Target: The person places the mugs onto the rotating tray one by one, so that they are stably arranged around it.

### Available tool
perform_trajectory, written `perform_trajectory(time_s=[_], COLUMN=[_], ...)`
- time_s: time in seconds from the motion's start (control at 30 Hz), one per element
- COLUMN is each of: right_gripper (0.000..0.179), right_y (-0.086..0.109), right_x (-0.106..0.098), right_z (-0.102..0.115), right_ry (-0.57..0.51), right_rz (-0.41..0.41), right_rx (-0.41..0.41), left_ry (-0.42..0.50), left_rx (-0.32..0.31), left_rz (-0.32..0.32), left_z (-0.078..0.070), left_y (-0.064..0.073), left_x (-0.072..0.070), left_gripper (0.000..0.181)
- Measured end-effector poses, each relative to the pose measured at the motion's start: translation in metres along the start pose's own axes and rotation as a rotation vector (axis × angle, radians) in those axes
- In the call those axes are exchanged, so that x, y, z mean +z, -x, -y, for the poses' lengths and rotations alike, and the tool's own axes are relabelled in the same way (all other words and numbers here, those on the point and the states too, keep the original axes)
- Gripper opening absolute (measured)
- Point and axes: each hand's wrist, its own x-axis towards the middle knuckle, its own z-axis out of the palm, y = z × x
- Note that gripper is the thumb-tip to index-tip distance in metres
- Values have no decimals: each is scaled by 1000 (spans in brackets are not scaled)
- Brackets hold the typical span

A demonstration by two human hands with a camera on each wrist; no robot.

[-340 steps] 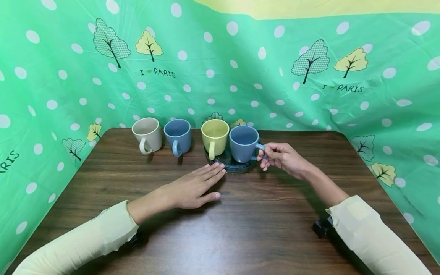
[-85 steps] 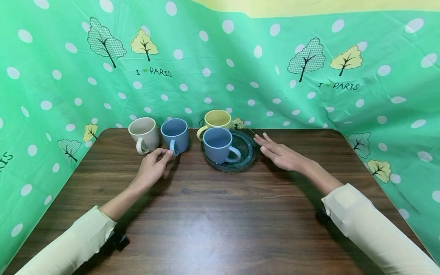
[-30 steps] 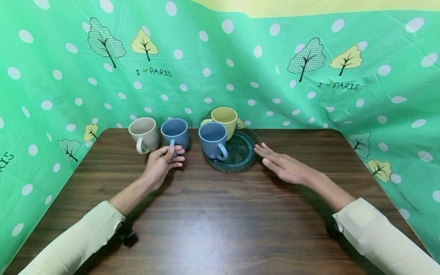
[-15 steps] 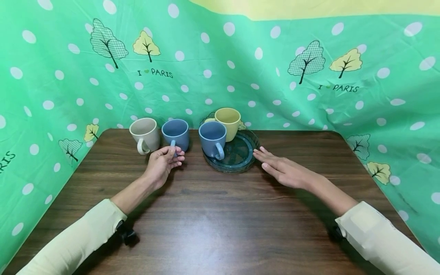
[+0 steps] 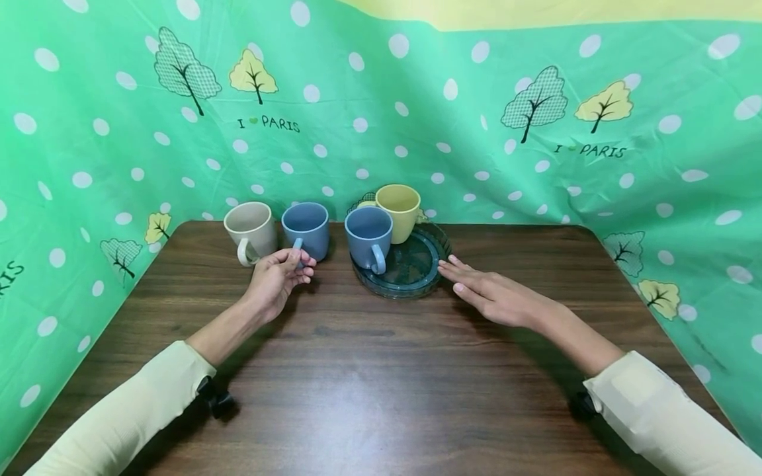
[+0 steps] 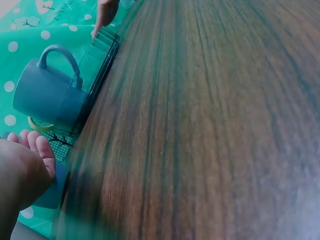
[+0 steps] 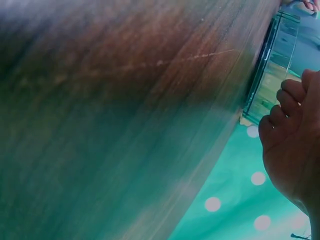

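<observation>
My left hand [image 5: 274,284] pinches the handle of a blue mug [image 5: 305,225] standing on the table. To its right, a round, clear dark tray [image 5: 437,264] carries a second blue mug [image 5: 368,231] at its left side and a yellow mug [image 5: 403,208] at the back. My right hand [image 5: 503,297] lies with its fingers straight, fingertips right at the tray's right rim. In the left wrist view the tray's blue mug [image 6: 47,95] shows from the side, beyond my fingers. The right wrist view has the tray's wall [image 7: 277,60] beside my right hand [image 7: 295,140].
A whitish mug [image 5: 253,228] stands left of the gripped blue mug, close to it. Behind the brown wooden table [image 5: 357,383] hangs a green dotted cloth [image 5: 333,79], near its back edge.
The tray has turned: its blue mug went left and back, the yellow one right along the back. My left hand keeps to the same mug; earlier, my right hand held the tray's blue mug's handle.
</observation>
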Motion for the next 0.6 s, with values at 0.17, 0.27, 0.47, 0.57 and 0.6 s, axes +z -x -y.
perform_trajectory(time_s=[0.17,0.27,0.47,0.57,0.6], right_gripper=[57,57,57,58,58], right_y=[1,2,4,4,4], right_x=[1,1,4,6,6], right_z=[2,4,8,11,12], right_ry=[4,7,7,12,18], right_rz=[1,3,4,9,10], right_rx=[-7,-14,-28,-29,-33], left_ry=[0,4,1,-7,-6], left_rx=[23,33,55,64,66], left_rz=[14,11,12,21,21], left_z=[-2,-2,-2,-2,-2], left_y=[1,2,6,9,10], left_x=[1,2,3,4,4], left_gripper=[34,35,37,37,37])
